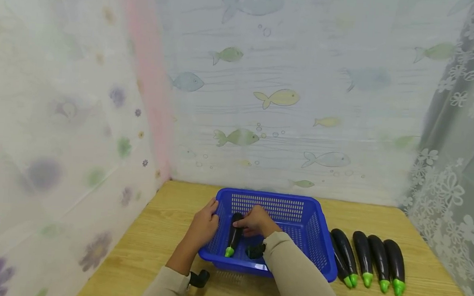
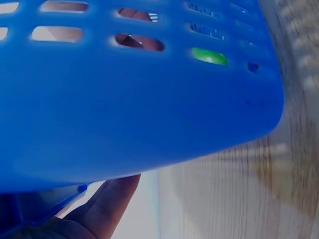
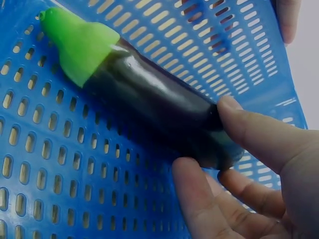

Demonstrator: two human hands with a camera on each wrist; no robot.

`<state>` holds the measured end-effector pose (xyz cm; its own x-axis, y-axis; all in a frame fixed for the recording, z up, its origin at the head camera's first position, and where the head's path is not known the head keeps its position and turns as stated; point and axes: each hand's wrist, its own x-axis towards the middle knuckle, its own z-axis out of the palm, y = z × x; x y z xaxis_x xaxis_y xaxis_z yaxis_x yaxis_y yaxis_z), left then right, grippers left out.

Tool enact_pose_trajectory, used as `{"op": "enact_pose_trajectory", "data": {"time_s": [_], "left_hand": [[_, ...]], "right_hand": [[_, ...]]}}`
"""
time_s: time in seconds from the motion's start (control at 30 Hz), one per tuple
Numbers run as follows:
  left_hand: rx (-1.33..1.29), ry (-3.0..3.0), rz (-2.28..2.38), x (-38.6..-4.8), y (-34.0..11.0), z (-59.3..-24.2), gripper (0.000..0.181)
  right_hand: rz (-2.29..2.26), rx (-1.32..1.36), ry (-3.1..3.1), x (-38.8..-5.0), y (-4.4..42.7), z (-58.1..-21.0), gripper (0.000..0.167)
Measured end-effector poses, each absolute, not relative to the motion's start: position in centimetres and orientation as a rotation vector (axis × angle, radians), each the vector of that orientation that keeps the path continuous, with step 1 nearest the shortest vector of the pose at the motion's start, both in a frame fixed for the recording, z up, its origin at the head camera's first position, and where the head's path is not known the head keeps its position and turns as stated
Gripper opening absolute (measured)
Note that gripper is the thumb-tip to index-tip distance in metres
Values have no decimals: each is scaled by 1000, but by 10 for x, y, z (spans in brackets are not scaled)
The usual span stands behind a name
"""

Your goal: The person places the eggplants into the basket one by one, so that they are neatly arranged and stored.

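Observation:
A dark purple eggplant [image 1: 234, 238] with a green cap lies inside a blue plastic basket [image 1: 272, 195], along its left side. My right hand [image 1: 258, 221] reaches into the basket and holds the eggplant's rounded end. In the right wrist view, the thumb [image 3: 259, 134] lies on top of the eggplant [image 3: 154, 99], with fingertips at its side and end. At the basket's left rim, my left hand [image 1: 204, 225] grips the edge. The left wrist view shows the basket wall [image 2: 124, 114] up close, covering part of that hand [image 2: 99, 214].
Several more eggplants [image 1: 362, 253] lie on the wooden table [image 1: 154, 233] to the right of the basket, green ends toward me. A curtain with fish drawings [image 1: 279, 123] hangs behind the table. Flowered sheeting [image 1: 69, 156] borders the left side.

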<state>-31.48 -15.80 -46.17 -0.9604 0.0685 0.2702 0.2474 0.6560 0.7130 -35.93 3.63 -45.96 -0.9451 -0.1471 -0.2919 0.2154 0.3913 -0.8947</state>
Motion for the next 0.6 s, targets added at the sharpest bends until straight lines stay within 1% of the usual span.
{"op": "enact_pose_trajectory", "data": {"time_s": [0.07,0.3,0.43,0.6], "left_hand": [[-265,-2646,-1194,-315,-158,-461,55],[-277,-2640,-1200,-315,-158,-463,54],[-270,-2638,-1197,-316,-159,-463,54],[-266,-2651,-1184,-317,-159,-463,54]], "right_hand": [[-1586,43,2313,-359,36,-459,52],[-1582,-8,2310,-358,37,-460,51],[-1576,-22,2317,-358,38,-459,57],[-1582,-30,2323,-358,38,-458,59]]}}
